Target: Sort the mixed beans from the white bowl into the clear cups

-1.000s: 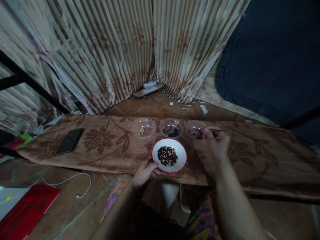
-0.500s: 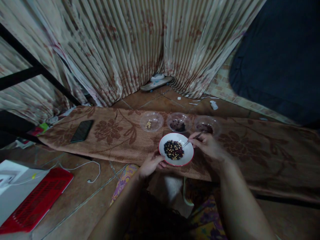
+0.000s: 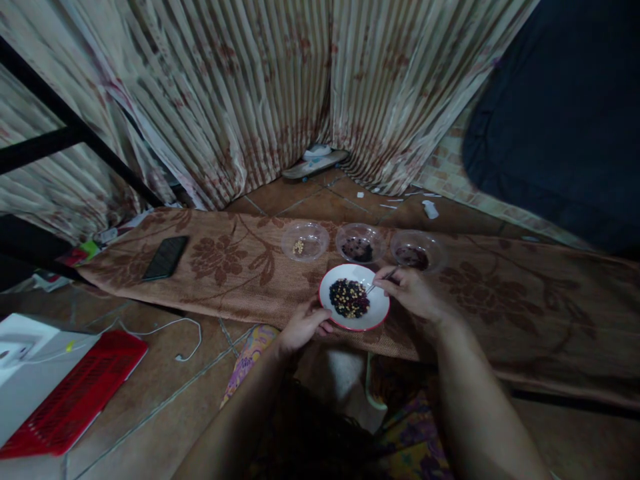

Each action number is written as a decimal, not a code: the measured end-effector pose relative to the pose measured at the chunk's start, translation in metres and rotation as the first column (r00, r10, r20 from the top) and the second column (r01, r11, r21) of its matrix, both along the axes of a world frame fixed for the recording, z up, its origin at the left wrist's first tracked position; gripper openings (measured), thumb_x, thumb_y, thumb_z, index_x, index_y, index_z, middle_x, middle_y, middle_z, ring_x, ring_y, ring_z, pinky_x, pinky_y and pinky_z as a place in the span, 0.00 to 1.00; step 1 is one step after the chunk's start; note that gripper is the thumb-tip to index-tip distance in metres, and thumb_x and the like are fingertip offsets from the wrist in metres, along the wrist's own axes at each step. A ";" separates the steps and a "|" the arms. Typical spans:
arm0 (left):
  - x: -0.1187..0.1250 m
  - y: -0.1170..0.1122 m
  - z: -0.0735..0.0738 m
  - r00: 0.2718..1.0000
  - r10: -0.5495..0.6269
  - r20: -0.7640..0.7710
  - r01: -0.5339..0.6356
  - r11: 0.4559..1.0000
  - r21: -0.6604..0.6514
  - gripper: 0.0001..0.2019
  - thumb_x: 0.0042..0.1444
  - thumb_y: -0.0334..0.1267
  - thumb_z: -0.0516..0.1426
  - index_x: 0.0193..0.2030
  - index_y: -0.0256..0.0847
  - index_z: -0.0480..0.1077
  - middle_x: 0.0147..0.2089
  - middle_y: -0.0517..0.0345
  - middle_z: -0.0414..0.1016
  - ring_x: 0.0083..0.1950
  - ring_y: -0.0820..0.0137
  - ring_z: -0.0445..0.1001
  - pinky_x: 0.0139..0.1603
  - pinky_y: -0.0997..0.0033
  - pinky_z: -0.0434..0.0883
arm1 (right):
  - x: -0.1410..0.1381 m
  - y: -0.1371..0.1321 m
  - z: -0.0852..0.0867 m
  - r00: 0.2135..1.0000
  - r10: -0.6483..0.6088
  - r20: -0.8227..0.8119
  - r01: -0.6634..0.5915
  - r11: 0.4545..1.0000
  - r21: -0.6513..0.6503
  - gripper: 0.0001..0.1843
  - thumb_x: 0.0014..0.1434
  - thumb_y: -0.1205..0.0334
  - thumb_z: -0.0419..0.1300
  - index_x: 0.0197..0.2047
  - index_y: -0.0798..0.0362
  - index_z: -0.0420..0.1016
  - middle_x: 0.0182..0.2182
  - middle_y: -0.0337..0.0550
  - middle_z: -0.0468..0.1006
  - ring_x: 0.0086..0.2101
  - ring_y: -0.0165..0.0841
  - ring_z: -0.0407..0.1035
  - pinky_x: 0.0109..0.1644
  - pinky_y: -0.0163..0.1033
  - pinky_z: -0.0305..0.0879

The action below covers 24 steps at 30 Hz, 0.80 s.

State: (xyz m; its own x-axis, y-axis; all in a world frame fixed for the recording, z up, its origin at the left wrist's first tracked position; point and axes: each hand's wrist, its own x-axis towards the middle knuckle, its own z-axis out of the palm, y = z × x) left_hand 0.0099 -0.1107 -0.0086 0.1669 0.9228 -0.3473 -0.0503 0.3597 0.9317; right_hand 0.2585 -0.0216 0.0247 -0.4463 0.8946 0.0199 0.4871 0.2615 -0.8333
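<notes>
A white bowl (image 3: 377, 308) with a red rim holds a mix of black, yellow and dark red beans (image 3: 349, 298). My left hand (image 3: 306, 325) grips its left edge, thumb on the rim and fingers underneath. In my right hand (image 3: 409, 291) is a pair of thin metal tweezers (image 3: 371, 289), pinched between the fingers, tips down by the beans. Behind the bowl stand three clear plastic bowls in a row. Yellow beans lie in the left plastic bowl (image 3: 316, 249), black ones in the middle plastic bowl (image 3: 353, 233), dark red ones in the right plastic bowl (image 3: 434, 250).
A brown flowered cloth (image 3: 250, 283) covers the long bench, with a dark phone (image 3: 166, 258) on its left part. On the floor at left are a red basket (image 3: 85, 393), a white box (image 3: 35, 360) and a cable (image 3: 200, 340). Striped curtains (image 3: 240, 87) hang behind.
The tweezers have shifted slightly within the bowl, their tips still near the beans' right edge. Both hands keep their hold, and the whole view has moved slightly.
</notes>
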 end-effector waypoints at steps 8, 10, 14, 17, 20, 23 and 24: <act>0.000 0.000 -0.004 1.000 0.008 0.013 -0.008 1.000 0.004 0.16 0.52 0.41 0.59 0.45 0.33 0.69 0.29 0.56 0.75 0.26 0.74 0.73 0.25 0.78 0.67 | 0.001 -0.001 0.003 1.000 -0.011 0.005 0.011 1.000 -0.028 0.13 0.59 0.51 0.57 0.36 0.52 0.74 0.24 0.38 0.73 0.26 0.32 0.67 0.30 0.35 0.61; 0.000 0.000 -0.005 1.000 0.007 0.009 -0.007 1.000 0.000 0.16 0.52 0.40 0.59 0.45 0.33 0.69 0.29 0.56 0.75 0.26 0.74 0.73 0.25 0.78 0.67 | 0.000 -0.001 0.003 1.000 -0.001 -0.004 0.001 1.000 -0.027 0.13 0.59 0.51 0.57 0.36 0.52 0.74 0.25 0.38 0.73 0.26 0.31 0.67 0.30 0.35 0.61; 0.001 0.000 -0.001 1.000 0.007 -0.005 -0.007 1.000 -0.017 0.15 0.52 0.39 0.59 0.44 0.33 0.69 0.28 0.56 0.75 0.25 0.75 0.73 0.25 0.79 0.67 | -0.001 -0.002 0.003 1.000 -0.006 0.016 0.006 1.000 -0.030 0.13 0.59 0.51 0.57 0.36 0.52 0.75 0.23 0.37 0.72 0.25 0.31 0.66 0.29 0.35 0.61; 0.001 -0.002 0.003 1.000 0.015 -0.006 -0.015 1.000 -0.022 0.14 0.53 0.39 0.58 0.43 0.33 0.69 0.27 0.57 0.75 0.25 0.75 0.72 0.25 0.79 0.66 | 0.000 -0.002 0.003 1.000 -0.003 -0.009 0.002 0.999 -0.032 0.13 0.59 0.51 0.58 0.35 0.52 0.74 0.24 0.37 0.73 0.25 0.32 0.67 0.30 0.36 0.61; 0.002 -0.002 0.005 1.000 0.026 0.007 -0.025 0.999 -0.022 0.14 0.53 0.39 0.59 0.43 0.33 0.69 0.26 0.57 0.74 0.24 0.75 0.72 0.24 0.78 0.66 | 0.001 -0.002 0.002 1.000 -0.001 0.000 0.001 1.000 -0.029 0.13 0.59 0.51 0.57 0.36 0.51 0.75 0.25 0.38 0.74 0.25 0.32 0.67 0.30 0.36 0.62; 0.002 -0.002 0.004 1.000 0.026 0.007 -0.026 0.999 -0.022 0.14 0.53 0.39 0.58 0.44 0.33 0.69 0.26 0.58 0.74 0.24 0.75 0.72 0.24 0.78 0.67 | 0.001 -0.002 0.003 1.000 -0.002 0.017 0.003 1.000 -0.017 0.13 0.59 0.51 0.57 0.36 0.51 0.75 0.25 0.38 0.75 0.26 0.32 0.67 0.30 0.36 0.61; 0.002 -0.002 0.004 1.000 0.024 0.003 -0.024 0.999 -0.022 0.14 0.53 0.39 0.58 0.44 0.33 0.69 0.26 0.57 0.74 0.25 0.75 0.72 0.24 0.78 0.67 | 0.001 -0.002 0.004 1.000 -0.006 0.019 0.006 1.000 -0.010 0.12 0.59 0.51 0.57 0.36 0.51 0.75 0.25 0.38 0.75 0.25 0.32 0.67 0.30 0.36 0.61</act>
